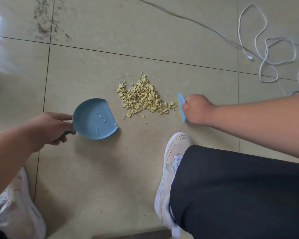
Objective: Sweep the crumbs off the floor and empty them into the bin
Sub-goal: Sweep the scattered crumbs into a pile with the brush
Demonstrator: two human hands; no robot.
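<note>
1. My left hand (pixel 48 129) has its fingers curled round the handle of the blue dustpan (pixel 95 119), thumb on top. The pan sits low at the floor with its straight lip turned toward the pile, a small gap away from it.
2. My right hand (pixel 196 109) is closed in a fist round the small blue scraper (pixel 181 107) — its edge stands on the tiles just beside the right end of the pile.
3. The crumbs (pixel 143 97) lie in one yellow heap on the floor (pixel 162 31) between the two tools, with a few strays near the pan's lip.
4. Progress, as I judge it: barely started. Only one bit, perhaps two, sits inside the pan at its near corner; the rest of the heap is on the tiles.
5. Left to do: push the heap across into the pan, gather the strays, then carry it to the bin — which is not in view.
6. A white cable (pixel 266 49) is coiled on the floor well off to the far right, and my pale shoe (pixel 169 169) is planted near, below the pile.
</note>
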